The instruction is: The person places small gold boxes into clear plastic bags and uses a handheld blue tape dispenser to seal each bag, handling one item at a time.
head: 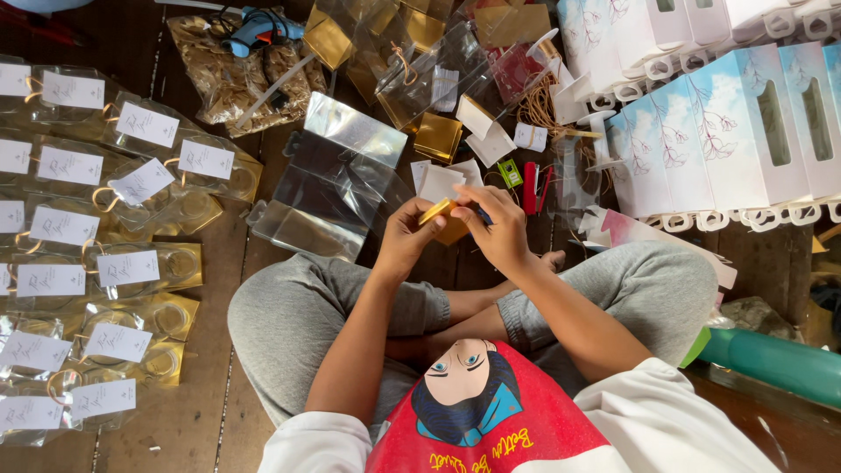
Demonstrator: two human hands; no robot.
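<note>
I sit cross-legged on a wooden floor. My left hand point(406, 235) and my right hand point(497, 226) meet over my knees, both pinching a small gold card piece point(439, 213). The right hand also has something small and dark blue between its fingers. Just beyond the hands lie flat clear plastic boxes point(326, 186), loose white tags point(438, 182) and gold card inserts point(437, 136).
Rows of finished clear boxes with white tags point(96, 254) cover the floor at left. White and blue window boxes point(727, 131) stand at right. A blue glue gun point(254, 31) lies at the back, a red tool point(530, 187) near the tags, a green cylinder point(775, 361) at right.
</note>
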